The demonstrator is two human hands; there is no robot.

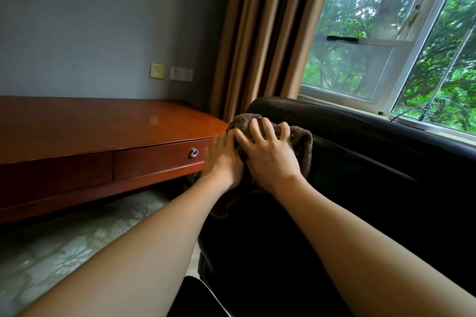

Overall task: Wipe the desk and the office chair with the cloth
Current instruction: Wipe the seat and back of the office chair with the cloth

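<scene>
A brown terry cloth (300, 141) is draped over the top left corner of the black leather office chair back (373, 162). My right hand (268, 154) lies on the cloth with fingers spread, pressing it against the chair. Beside it, my left hand (222, 159) touches the cloth's left edge with straight fingers, partly tucked under the right hand. The reddish wooden desk (90, 126) stands to the left, its drawer with a round metal pull (194, 153) facing me.
A grey wall with a yellow plate and a white socket (181, 74) rises behind the desk. Tan curtains (260, 33) hang between desk and window (386, 33). Patterned pale carpet (77, 239) covers the floor below the desk.
</scene>
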